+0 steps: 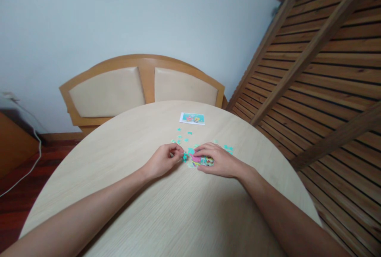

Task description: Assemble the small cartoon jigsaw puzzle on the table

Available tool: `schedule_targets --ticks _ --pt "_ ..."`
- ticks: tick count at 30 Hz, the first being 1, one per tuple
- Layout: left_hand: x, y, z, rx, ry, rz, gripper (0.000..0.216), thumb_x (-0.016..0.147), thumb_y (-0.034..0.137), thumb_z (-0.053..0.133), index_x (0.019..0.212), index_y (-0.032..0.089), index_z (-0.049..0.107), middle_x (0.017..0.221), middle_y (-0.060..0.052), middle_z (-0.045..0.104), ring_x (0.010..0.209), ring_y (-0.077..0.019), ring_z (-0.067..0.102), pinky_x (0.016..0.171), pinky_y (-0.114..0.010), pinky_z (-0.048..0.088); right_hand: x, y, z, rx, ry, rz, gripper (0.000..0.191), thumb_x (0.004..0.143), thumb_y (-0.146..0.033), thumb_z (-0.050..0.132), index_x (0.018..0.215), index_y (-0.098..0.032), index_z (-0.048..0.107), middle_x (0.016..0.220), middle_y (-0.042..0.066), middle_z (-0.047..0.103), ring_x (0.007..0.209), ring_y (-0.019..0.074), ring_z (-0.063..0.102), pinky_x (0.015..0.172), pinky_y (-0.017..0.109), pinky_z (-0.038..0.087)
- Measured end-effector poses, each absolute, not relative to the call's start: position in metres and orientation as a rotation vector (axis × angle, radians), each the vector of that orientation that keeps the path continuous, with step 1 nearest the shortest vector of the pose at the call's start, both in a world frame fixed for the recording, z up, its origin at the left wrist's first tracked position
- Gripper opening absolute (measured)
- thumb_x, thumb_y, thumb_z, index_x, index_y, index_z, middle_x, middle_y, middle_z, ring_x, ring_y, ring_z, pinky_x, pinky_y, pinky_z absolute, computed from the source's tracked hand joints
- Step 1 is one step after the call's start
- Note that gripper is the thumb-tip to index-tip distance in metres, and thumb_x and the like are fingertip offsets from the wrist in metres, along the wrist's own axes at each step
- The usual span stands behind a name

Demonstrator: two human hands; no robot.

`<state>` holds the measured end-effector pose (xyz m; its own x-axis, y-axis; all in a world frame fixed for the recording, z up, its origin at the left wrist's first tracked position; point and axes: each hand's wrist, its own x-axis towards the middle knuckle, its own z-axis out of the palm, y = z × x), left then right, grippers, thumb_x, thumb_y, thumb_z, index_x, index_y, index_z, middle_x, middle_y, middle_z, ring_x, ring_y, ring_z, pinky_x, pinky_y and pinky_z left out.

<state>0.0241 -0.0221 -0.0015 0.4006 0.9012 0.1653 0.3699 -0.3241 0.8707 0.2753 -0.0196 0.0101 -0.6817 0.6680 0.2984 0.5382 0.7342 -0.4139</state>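
On the table, a partly joined jigsaw puzzle (195, 161) shows pink, yellow and teal patches. My left hand (166, 160) is at its left side, thumb and forefinger pinched on a small teal puzzle piece (185, 156). Over the puzzle's right part arches my right hand (218, 160), its fingertips on the upper side and the thumb apart from them near the lower edge. The palm and fingers hide some of the joined part. Loose teal pieces (186, 140) lie scattered just beyond my left hand.
A picture card (192, 118) with cartoon figures lies farther back on the round table (133, 130). More loose pieces (228, 148) are right of my right hand. A padded chair back (147, 78) stands behind the table, and a slatted wooden frame (315, 70) leans at the right.
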Motion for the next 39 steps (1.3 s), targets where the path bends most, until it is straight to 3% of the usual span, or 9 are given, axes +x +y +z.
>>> schedule_targets --ticks 5,11,16,19,26,31,39 --pt "0.037 -0.029 -0.004 1.926 1.048 0.921 0.025 0.090 0.037 0.059 0.088 0.014 0.069 0.077 -0.003 0.068 0.067 -0.0135 0.057 0.064 -0.024 0.044 0.256 -0.029 0.012 -1.008 -2.183 0.695 0.030 0.088 -0.031 0.069 0.115 -0.020 0.068 0.109 0.008 0.074 0.099 0.0211 0.069 0.090 0.035 0.052" --pt "0.044 -0.035 -0.009 1.936 1.041 1.010 0.025 0.093 0.038 0.057 0.094 0.015 0.068 0.082 -0.004 0.069 0.074 -0.0163 0.062 0.067 -0.026 0.048 0.252 -0.030 0.019 -1.018 -2.048 0.867 0.015 0.089 -0.030 0.065 0.096 -0.019 0.074 0.093 0.005 0.077 0.088 0.0197 0.070 0.081 0.031 0.054" --pt "0.042 -0.042 -0.005 2.436 0.831 0.856 0.027 0.093 0.030 0.060 0.119 0.020 0.064 0.117 -0.009 0.070 0.111 -0.0226 0.063 0.101 -0.039 0.047 0.272 -0.018 0.019 -1.072 -2.005 0.835 0.019 0.088 -0.031 0.065 0.098 -0.018 0.075 0.098 0.007 0.077 0.091 0.0210 0.070 0.085 0.034 0.053" --pt "0.042 -0.046 -0.003 2.648 0.711 0.706 0.032 0.095 0.030 0.059 0.125 0.020 0.063 0.131 -0.010 0.064 0.124 -0.0246 0.058 0.110 -0.042 0.043 0.282 -0.012 0.017 -1.092 -1.982 0.838 0.022 0.087 -0.033 0.066 0.099 -0.018 0.075 0.098 0.007 0.077 0.090 0.0210 0.070 0.084 0.034 0.053" --pt "0.043 -0.049 0.000 2.724 0.766 0.711 0.024 0.097 0.024 0.051 0.114 0.019 0.068 0.120 -0.009 0.069 0.113 -0.0232 0.062 0.104 -0.040 0.047 0.289 -0.008 0.014 -1.130 -1.941 0.835 0.022 0.084 -0.035 0.070 0.095 -0.016 0.073 0.091 0.007 0.076 0.084 0.0198 0.068 0.076 0.031 0.053" --pt "0.041 -0.039 -0.005 2.375 1.155 0.907 0.021 0.096 0.031 0.054 0.107 0.020 0.068 0.104 -0.008 0.072 0.099 -0.0237 0.066 0.090 -0.039 0.051 0.269 -0.016 0.009 -1.151 -1.889 0.922 0.026 0.081 -0.041 0.074 0.088 -0.016 0.069 0.085 0.006 0.075 0.078 0.0186 0.069 0.068 0.028 0.051" --pt "0.042 -0.028 -0.011 1.961 1.086 0.995 0.022 0.094 0.034 0.055 0.093 0.016 0.069 0.086 -0.005 0.072 0.078 -0.0175 0.066 0.072 -0.027 0.050 0.246 -0.028 0.002 -1.133 -1.919 1.032 0.030 0.085 -0.047 0.071 0.089 -0.018 0.062 0.079 0.004 0.075 0.075 0.0193 0.071 0.063 0.027 0.049"
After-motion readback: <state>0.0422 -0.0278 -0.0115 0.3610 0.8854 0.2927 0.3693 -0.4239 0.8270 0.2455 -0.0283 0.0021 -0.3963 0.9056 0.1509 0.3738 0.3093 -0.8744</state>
